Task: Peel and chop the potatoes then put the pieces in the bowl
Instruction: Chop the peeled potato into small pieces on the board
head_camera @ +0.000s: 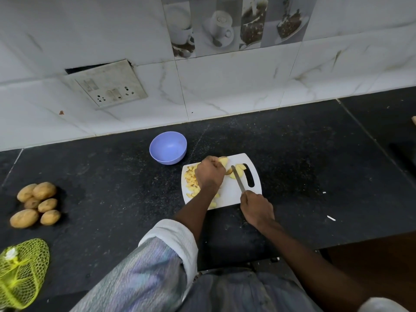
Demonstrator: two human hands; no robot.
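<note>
I see left grip (209,173) curled on a potato piece (223,161) | right grip (256,208) grasping knife (237,178) over cutting board (229,197) | bowl (168,147) at 10 o'clock

The cutting board (227,194) lies under both hands, cut pieces (191,181) on it beneath the left hand (209,174). The bowl (168,147) stands behind-left; whole potatoes (37,204) well left.

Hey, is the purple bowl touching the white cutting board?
Apart. The head view shows a strip of dark counter between the purple bowl and the white cutting board's near corner.
</note>
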